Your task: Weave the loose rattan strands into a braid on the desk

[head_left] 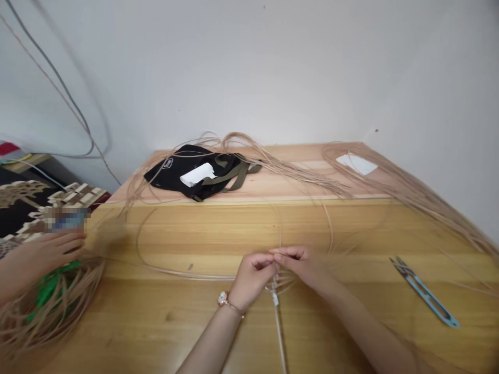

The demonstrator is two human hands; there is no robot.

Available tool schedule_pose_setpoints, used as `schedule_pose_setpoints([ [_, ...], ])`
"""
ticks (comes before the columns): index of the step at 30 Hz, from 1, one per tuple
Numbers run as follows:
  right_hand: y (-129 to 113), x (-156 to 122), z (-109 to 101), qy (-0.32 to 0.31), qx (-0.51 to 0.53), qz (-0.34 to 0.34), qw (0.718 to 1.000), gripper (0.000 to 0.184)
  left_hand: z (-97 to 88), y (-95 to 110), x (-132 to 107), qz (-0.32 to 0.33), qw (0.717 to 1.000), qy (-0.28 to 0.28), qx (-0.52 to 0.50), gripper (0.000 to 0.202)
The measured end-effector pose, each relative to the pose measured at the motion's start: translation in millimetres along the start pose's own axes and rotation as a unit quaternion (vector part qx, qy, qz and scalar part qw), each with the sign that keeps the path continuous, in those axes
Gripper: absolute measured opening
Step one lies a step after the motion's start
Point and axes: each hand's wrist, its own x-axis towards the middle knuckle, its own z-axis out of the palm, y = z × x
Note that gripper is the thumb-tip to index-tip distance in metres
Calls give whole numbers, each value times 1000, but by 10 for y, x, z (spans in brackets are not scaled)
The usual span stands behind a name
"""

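My left hand (pixel 253 278), with a watch on its wrist, and my right hand (pixel 300 265) meet over the middle of the wooden table (pixel 156 311). Their fingertips pinch a thin, pale cane strand (pixel 286 254). Below them, a white knotted cord (pixel 277 322) runs towards the near edge. A long loop of cane (pixel 163 267) curves across the table to the left. Another person's hand (pixel 42 257) rests at the far left, above a bundle of cane strands (pixel 50 306) with something green in it.
Steel thread snips with a blue band (pixel 424 291) lie to my right. A black bag (pixel 191 171) holding a white item sits at the back, among long cane strands (pixel 280 166). A white paper (pixel 356 163) lies back right. Cables (pixel 66 93) hang down the wall.
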Motion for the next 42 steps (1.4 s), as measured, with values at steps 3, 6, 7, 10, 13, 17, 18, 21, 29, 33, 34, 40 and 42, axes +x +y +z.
schedule_pose_setpoints([
  [3, 11, 0, 3, -3, 9, 3, 1000, 34, 1, 5, 5, 9, 1000, 7, 0, 15],
  [6, -1, -7, 4, -2, 20, 16, 1000, 35, 7, 2, 9, 16, 1000, 2, 10, 16],
  [7, -5, -8, 4, -3, 22, 19, 1000, 35, 9, 2, 9, 14, 1000, -2, 19, 16],
  [10, -13, -10, 5, -15, 18, 15, 1000, 35, 11, -1, 8, 13, 998, -7, 67, 19],
  [13, -34, -15, -1, -32, -2, -4, 999, 34, 1, -6, 7, 25, 993, -17, 116, 22],
  [17, -80, -28, -52, 4, -35, 4, 999, 38, -26, -11, 9, 37, 983, -19, 177, 25],
  [18, -87, -30, -72, 21, -38, 7, 999, 39, -34, -11, 10, 41, 980, -9, 196, 25],
  [21, -97, -36, -130, 46, -38, -3, 998, 37, -59, -8, 13, 59, 961, 22, 268, 25],
  [29, -215, -131, -97, 28, -151, -1, 988, 21, -136, 97, -39, 116, 944, 105, 291, 26],
  [33, -323, -133, -7, 30, -242, -25, 970, 16, -82, 253, -74, 131, 952, 43, 275, 22],
  [34, -344, -125, 13, 30, -254, -26, 966, 16, -65, 289, -80, 137, 947, 26, 291, 21],
  [40, -472, -189, -141, -10, -282, -25, 959, 20, -282, 421, -135, 200, 878, 26, 434, 21],
  [42, -546, -284, -325, -31, -294, -17, 955, 23, -516, 455, -170, 209, 852, 68, 475, 20],
])
